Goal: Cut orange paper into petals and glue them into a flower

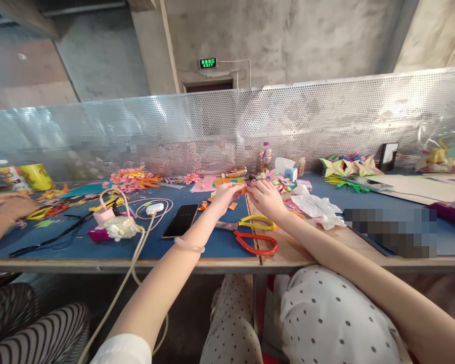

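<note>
Over the middle of the table, my left hand [227, 196] and my right hand [266, 198] meet with fingers bent together. Between their fingertips shows a small piece of orange paper [243, 190], mostly hidden by the fingers. Just below my hands lies a pair of scissors [256, 243] with one yellow and one red handle, its blades pointing left and partly behind my left forearm. Small orange paper scraps [232, 206] are scattered by my left hand. Beyond my right hand are folded paper flowers [273, 177] in pink and green.
A black phone [180, 221] lies left of my left forearm, near a power strip [119, 227] with white cables. Crumpled white plastic [320, 206] is to the right. Pink paper flowers [127, 179] and a purple-capped bottle [266, 155] stand toward the perforated metal screen [197, 121]. Another person's hand [13, 207] is at left.
</note>
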A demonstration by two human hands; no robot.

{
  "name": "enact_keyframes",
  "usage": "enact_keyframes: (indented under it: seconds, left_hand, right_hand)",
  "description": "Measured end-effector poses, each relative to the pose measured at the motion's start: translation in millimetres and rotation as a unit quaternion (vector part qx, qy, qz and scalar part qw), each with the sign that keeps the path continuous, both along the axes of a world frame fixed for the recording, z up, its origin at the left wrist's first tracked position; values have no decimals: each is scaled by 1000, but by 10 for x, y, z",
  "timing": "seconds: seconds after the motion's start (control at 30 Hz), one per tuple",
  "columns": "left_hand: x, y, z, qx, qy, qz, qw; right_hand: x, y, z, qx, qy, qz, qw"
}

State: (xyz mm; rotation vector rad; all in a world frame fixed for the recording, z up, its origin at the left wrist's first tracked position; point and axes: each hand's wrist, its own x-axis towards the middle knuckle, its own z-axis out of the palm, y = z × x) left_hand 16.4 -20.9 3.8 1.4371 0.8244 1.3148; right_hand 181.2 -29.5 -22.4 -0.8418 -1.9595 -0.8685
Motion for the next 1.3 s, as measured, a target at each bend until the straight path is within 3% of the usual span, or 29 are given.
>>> enact_keyframes:
  seconds: [0.33, 0.63, 0.77, 0.83, 0.9, 1.0, 1.13, 1.2, 1.3]
  left_hand:
    - [-18, 48, -45, 7, -17, 1, 1000]
    - [-22, 35, -27, -2, 5, 25, 1000]
    - [-29, 6, -7, -13, 18, 45, 999]
    - [-35, 1, 0, -11, 26, 52, 998]
    - [-38, 0, 5, -6, 35, 56, 998]
    - [-33, 0, 9, 2, 48, 59, 997]
    - [-28, -9, 8, 15, 62, 47, 997]
    - [-32, -13, 6, 23, 65, 38, 997]
    - [-40, -13, 5, 21, 64, 29, 997]
  right_hand:
    - [-15, -62, 10, 16, -46, -36, 998]
    - [-36, -92, 14, -33, -65, -43, 996]
    - [-63, -91, 2, -57, -29, -2, 998]
    - [-65, -89, 18, -103, 46, 52, 992]
    - [-51, -75, 45, -170, 170, 102, 965]
    - [-12, -31, 72, -299, 330, 151, 883]
    - [-1, 16, 50, -473, 383, 217, 763]
    - [-14, 17, 34, -498, 390, 245, 735]
    - [-27, 5, 29, -501, 402, 262, 720]
